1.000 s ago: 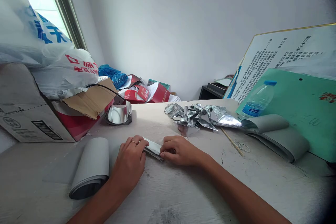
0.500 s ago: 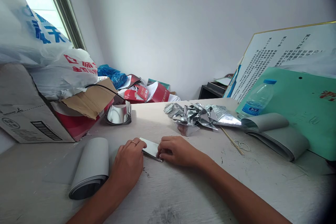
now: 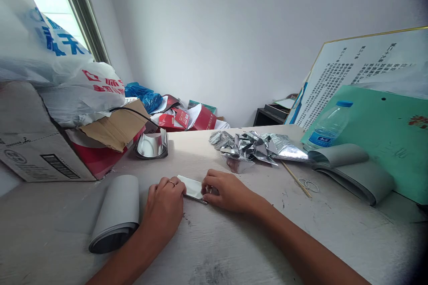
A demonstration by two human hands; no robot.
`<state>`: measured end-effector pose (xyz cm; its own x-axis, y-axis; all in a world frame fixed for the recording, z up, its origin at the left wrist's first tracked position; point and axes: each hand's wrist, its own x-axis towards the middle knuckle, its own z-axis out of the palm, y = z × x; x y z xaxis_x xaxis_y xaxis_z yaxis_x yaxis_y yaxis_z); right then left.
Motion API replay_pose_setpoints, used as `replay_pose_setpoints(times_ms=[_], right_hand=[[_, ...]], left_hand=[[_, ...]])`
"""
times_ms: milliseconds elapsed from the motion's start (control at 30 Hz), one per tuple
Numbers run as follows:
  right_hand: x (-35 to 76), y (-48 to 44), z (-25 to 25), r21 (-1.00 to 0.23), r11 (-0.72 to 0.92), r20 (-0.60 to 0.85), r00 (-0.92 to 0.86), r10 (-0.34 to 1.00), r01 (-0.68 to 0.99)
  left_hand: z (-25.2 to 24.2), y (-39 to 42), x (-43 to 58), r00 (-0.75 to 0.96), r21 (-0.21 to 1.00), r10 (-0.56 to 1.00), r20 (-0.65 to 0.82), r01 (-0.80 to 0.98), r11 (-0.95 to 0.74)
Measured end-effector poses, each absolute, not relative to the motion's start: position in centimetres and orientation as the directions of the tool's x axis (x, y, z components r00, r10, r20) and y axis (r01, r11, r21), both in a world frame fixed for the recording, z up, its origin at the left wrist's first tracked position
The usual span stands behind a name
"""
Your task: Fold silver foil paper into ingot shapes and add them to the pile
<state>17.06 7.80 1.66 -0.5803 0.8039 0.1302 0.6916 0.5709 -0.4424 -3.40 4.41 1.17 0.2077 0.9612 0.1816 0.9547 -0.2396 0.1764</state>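
Note:
A narrow, pale folded strip (image 3: 191,185) lies on the table between my hands, with a thin silvery layer along its near edge. My left hand (image 3: 167,200) closes over its left end, fingers curled and a ring on one of them. At its right end, my right hand (image 3: 222,190) grips with bent fingers and thumb at the near corner. To the left of my left hand rests a grey roll of sheet material (image 3: 117,211). Beyond my right hand sits a heap of folded silver foil pieces (image 3: 252,144).
A curled silver sheet (image 3: 150,144) stands at the back left beside a cardboard box (image 3: 36,142). On the right are a thin wooden stick (image 3: 297,179), rubber bands (image 3: 309,185), a bent grey stack of sheets (image 3: 361,173), a water bottle (image 3: 329,127) and a green board (image 3: 384,142).
My right hand's fingers have lifted slightly and shifted a little on the strip's right end. My left hand stays nearly where it was.

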Motion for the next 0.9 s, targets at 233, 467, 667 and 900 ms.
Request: replay_pose_setpoints(times_ms=[233, 467, 667, 900], right_hand=[[16.3, 7.8, 1.4, -0.459, 0.404, 0.100, -0.406, 0.909, 0.791], [16.6, 8.0, 1.3, -0.483, 0.146, -0.033, -0.185, 0.982, 0.863], [16.9, 7.9, 1.7, -0.485, 0.171, -0.048, -0.222, 0.974, 0.858], [17.2, 7.8, 2.3, -0.515, 0.201, -0.078, -0.280, 0.957, 0.833]], left_hand=[[1.1, 4.1, -3.3, 0.194, 0.162, 0.955, 0.225, 0.959, -0.233], [0.1, 3.6, -3.1, 0.328, 0.186, 0.903, 0.278, 0.904, -0.386], [0.1, 3.3, -2.7, 0.366, 0.265, 0.901, 0.232, 0.868, -0.421], [1.2, 3.0, -2.5, 0.359, 0.370, 0.923, 0.141, 0.845, -0.385]])
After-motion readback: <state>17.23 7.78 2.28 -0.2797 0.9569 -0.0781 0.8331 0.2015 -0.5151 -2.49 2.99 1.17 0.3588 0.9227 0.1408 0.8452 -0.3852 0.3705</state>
